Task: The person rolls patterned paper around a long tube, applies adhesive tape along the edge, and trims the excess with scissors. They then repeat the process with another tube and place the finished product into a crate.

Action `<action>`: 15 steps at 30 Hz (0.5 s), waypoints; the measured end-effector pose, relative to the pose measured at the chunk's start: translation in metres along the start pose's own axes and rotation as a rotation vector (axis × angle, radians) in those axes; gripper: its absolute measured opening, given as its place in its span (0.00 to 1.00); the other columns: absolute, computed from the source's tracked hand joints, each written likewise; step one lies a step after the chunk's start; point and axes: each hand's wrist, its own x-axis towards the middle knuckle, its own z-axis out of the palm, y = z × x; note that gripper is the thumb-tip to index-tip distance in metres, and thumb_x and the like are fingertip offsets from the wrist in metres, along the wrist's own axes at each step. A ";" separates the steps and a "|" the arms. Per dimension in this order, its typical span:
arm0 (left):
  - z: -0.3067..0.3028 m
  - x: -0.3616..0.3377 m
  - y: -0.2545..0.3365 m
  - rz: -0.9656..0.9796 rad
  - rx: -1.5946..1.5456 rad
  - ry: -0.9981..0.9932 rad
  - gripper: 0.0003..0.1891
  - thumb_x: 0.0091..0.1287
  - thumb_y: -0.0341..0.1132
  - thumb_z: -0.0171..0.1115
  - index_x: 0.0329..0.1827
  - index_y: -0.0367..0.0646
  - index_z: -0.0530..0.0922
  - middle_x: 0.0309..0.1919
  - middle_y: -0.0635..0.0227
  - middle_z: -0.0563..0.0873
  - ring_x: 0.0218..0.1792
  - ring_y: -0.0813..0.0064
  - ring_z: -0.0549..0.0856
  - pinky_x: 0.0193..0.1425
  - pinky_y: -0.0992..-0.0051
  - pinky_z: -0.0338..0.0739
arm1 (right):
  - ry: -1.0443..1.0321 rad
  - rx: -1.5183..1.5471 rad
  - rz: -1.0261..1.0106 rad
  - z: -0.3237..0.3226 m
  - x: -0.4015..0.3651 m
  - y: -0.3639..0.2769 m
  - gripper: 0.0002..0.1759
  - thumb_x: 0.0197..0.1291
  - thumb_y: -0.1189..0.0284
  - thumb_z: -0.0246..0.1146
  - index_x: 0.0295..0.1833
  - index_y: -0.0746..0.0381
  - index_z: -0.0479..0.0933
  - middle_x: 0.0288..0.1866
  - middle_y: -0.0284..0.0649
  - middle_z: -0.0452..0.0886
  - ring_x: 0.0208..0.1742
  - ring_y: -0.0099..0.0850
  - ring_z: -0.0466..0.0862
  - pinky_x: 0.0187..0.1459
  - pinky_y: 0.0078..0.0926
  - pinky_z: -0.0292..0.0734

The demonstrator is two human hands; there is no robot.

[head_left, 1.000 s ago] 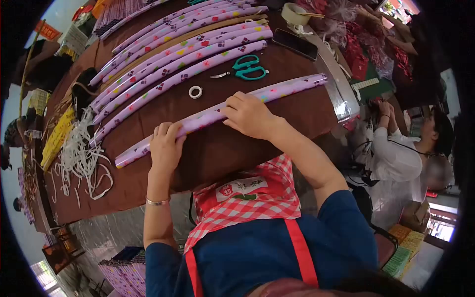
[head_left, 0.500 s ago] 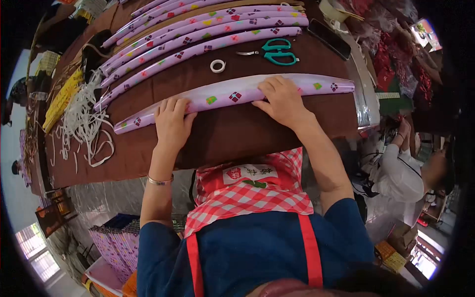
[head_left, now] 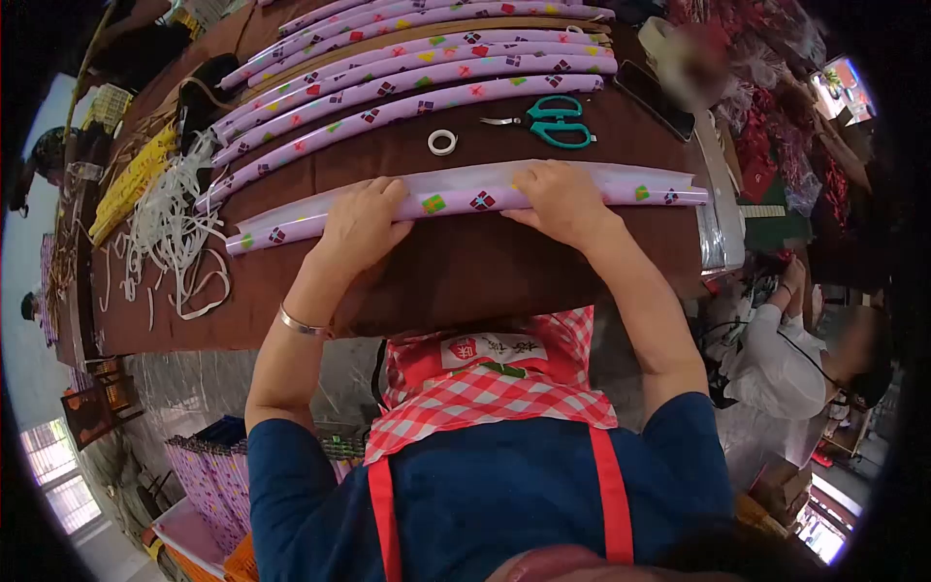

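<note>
A long lilac roll of wrapping paper (head_left: 448, 205), printed with small gift boxes, lies crosswise on the brown-covered table. Its loose pale edge shows along the far side. My left hand (head_left: 364, 225) is curled over the roll left of its middle, thumb on the near side. Right of the middle, my right hand (head_left: 561, 202) grips it the same way, fingers bent over the top. Beyond the roll are a ring of white tape (head_left: 442, 143) and teal-handled scissors (head_left: 558, 122), their blades apart.
Several finished-looking lilac rolls (head_left: 407, 107) lie side by side at the back. White ribbon strips (head_left: 179, 228) and a yellow bundle (head_left: 131, 189) are on the left. A dark phone (head_left: 656, 100) rests at the back right. Another person (head_left: 781, 354) in white is on the right.
My left hand has slid right along the paper, nearer my right hand. The pale loose edge now reaches farther out on both sides, and the printed roll looks narrower and straighter.
</note>
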 end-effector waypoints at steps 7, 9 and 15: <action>-0.004 0.015 0.005 -0.067 0.171 0.134 0.18 0.49 0.34 0.73 0.42 0.45 0.77 0.38 0.62 0.83 0.42 0.54 0.83 0.46 0.57 0.78 | -0.024 -0.059 0.016 -0.012 0.014 0.003 0.17 0.42 0.68 0.75 0.38 0.61 0.78 0.35 0.45 0.83 0.38 0.43 0.86 0.41 0.42 0.82; -0.006 0.015 -0.002 -0.035 0.052 0.048 0.16 0.49 0.32 0.71 0.40 0.42 0.78 0.38 0.56 0.85 0.41 0.49 0.84 0.46 0.55 0.79 | 0.033 -0.122 -0.002 -0.012 0.019 0.001 0.11 0.44 0.72 0.70 0.35 0.60 0.78 0.34 0.44 0.83 0.37 0.42 0.86 0.38 0.42 0.81; -0.012 0.016 0.007 -0.028 0.167 0.224 0.14 0.49 0.28 0.68 0.39 0.42 0.79 0.35 0.58 0.84 0.39 0.51 0.84 0.43 0.56 0.78 | 0.083 -0.143 0.056 -0.012 0.021 -0.005 0.09 0.44 0.74 0.65 0.33 0.62 0.76 0.33 0.45 0.83 0.36 0.43 0.85 0.37 0.41 0.80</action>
